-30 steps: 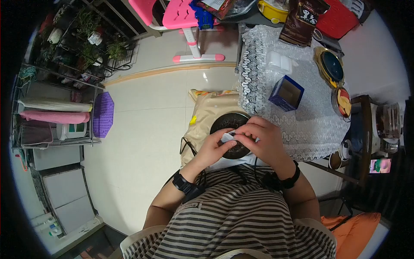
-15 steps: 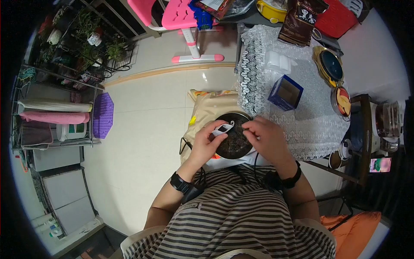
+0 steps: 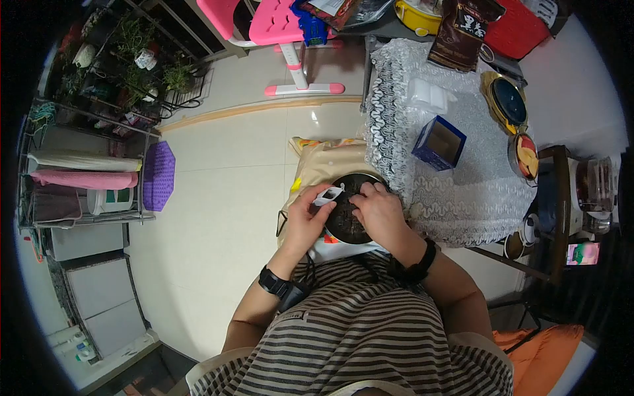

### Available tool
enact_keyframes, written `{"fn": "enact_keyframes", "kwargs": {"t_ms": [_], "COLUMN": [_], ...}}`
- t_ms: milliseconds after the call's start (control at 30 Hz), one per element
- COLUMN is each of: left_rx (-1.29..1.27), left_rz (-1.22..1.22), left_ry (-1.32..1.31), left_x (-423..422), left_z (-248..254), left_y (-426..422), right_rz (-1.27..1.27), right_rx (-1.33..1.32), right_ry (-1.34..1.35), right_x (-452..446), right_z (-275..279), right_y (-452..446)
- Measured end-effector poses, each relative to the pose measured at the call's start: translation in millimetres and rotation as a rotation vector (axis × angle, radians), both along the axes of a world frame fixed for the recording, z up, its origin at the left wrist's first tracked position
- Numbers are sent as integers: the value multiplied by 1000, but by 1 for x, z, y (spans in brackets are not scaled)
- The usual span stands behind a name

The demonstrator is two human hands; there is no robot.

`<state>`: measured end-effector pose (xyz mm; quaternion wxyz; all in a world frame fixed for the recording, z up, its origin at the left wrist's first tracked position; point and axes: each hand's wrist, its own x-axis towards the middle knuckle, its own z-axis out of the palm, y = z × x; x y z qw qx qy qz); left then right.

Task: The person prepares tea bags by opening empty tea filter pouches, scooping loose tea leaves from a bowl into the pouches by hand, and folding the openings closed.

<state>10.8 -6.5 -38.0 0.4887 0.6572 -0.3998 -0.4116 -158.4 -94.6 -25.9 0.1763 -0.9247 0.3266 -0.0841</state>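
My left hand (image 3: 303, 220) grips a small white pouch (image 3: 328, 195) between thumb and fingers, its mouth spread apart. Below lies a round dark pan or bowl (image 3: 346, 234) in my lap, filled with dark, dry-looking bits that resemble tea leaves. My right hand (image 3: 384, 214) is over the right side of this vessel, fingertips pinched together close to the pouch's opening. Whatever is between those fingertips is too small to make out. A beige patterned cloth or bag (image 3: 323, 158) lies beneath the vessel.
To the right, a lace-covered table (image 3: 462, 198) bears an open blue box (image 3: 439, 143), a white packet stack (image 3: 428, 96), a brown package (image 3: 464, 36) and a lidded dish (image 3: 507, 101). A pink chair (image 3: 277, 23) stands ahead; a rack (image 3: 86, 162) is at left.
My right hand has moved left, from the vessel's right edge to beside the pouch. The left hand and the pouch have shifted slightly left.
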Motion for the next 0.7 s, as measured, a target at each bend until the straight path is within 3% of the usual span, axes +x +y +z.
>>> {"fn": "enact_keyframes", "kwargs": {"t_ms": [100,267,367,500,567,700], "left_rx": [-20,-47,-32,-12,-52,7], "left_rz": [-17,-43,-61,-72,-76,-97], "left_ry": [-47,-114,-158,-111,-150,-153], "left_x": [0,1,0,-3,-4,-6], "left_z": [5,5,8,14,13,16], "left_y": [0,-2,-4,-6,-6,-5], "right_rz": [-7,-103,-197,-158,-314,-299], "right_rx": [-8,305,430,472,730,766], "right_ry": [-34,-306,-324,-455,-453,-584], "right_x": [-3,-20,-23,-29,-30,-25], "right_z": [1,2,22,26,34,44], "right_y": [-1,-10,-14,-20,-20,-18]}}
